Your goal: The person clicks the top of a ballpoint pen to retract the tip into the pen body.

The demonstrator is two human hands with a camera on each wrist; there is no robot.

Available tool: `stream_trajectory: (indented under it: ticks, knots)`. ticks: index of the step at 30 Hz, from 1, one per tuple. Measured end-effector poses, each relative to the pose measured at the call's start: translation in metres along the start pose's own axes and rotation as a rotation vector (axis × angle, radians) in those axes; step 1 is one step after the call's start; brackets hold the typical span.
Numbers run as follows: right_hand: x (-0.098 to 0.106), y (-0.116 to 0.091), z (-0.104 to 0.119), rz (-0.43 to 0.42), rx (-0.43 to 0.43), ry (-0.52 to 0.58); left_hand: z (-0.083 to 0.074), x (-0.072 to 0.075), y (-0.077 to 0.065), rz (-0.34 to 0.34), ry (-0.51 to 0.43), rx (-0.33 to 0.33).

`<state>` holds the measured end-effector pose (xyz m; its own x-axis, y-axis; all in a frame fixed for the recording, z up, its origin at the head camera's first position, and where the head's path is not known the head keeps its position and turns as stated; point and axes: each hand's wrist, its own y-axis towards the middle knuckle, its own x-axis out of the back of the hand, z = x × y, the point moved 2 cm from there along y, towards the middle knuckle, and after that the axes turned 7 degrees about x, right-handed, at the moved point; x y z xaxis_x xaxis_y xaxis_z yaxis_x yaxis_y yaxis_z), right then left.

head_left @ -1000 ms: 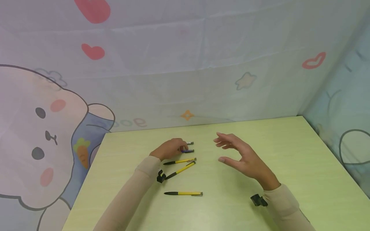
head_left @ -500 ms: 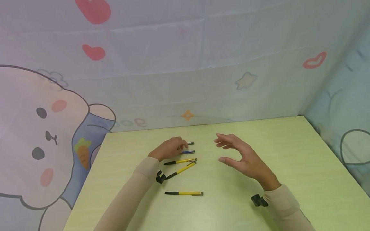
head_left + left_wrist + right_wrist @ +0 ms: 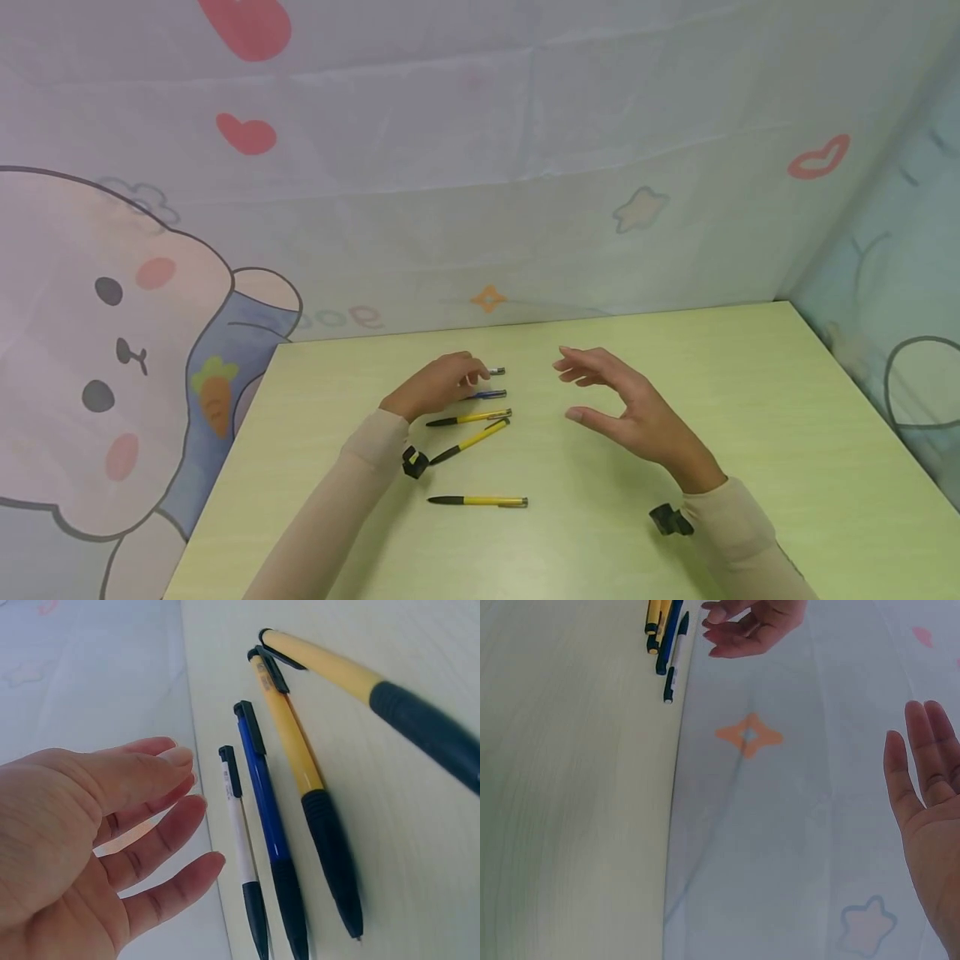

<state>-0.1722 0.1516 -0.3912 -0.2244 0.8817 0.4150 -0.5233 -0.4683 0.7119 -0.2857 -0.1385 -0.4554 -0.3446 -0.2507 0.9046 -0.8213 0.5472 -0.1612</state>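
Note:
My left hand [image 3: 438, 385] hovers over the far pens with loosely bent fingers and nothing between them. In the left wrist view, a white pen [image 3: 238, 832] with a black grip lies nearest those fingers. Beside it are a blue pen [image 3: 262, 799] and a yellow pen [image 3: 289, 735], roughly parallel. A second yellow pen [image 3: 472, 441] lies at a slant, and a third yellow pen [image 3: 480, 502] lies apart, closer to me. My right hand [image 3: 633, 408] is held above the table to the right of the pens, thumb and fingers spread, holding nothing.
The pale yellow-green table [image 3: 750, 400] ends at a printed cloth backdrop [image 3: 420, 242] along its far edge. Another cloth [image 3: 915, 275] hangs on the right side. A small black wrist mount [image 3: 671, 520] sits by the right sleeve, another black mount [image 3: 415, 462] by the left.
The left hand has drawn slightly back and up from the blue pen, whose clip end shows a little more. The right hand has stayed in place.

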Motion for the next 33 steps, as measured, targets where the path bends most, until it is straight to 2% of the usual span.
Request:
stream_trajectory:
  ticks: [5,11,15,21,29,33]
  knots:
    - [0.0,0.0,0.0,0.003,-0.01,0.0,0.0,0.002,-0.007,-0.004,-0.057,-0.036]
    - [-0.001,0.0,-0.001,0.003,-0.012,0.002,0.003,0.003,-0.017,-0.023,-0.128,-0.032]
    - [-0.001,-0.001,-0.001,0.0,-0.017,-0.002,0.005,0.0,-0.021,-0.046,-0.101,-0.032]
    - [0.001,-0.002,0.001,-0.002,-0.015,-0.007,0.0,-0.007,-0.028,-0.039,-0.055,-0.007]
    - [0.001,-0.002,0.0,-0.003,0.003,0.002,-0.007,-0.018,-0.031,-0.06,0.025,-0.035]
    - [0.0,-0.001,-0.001,0.0,0.006,0.004,-0.011,-0.022,-0.032,-0.055,0.033,-0.041]
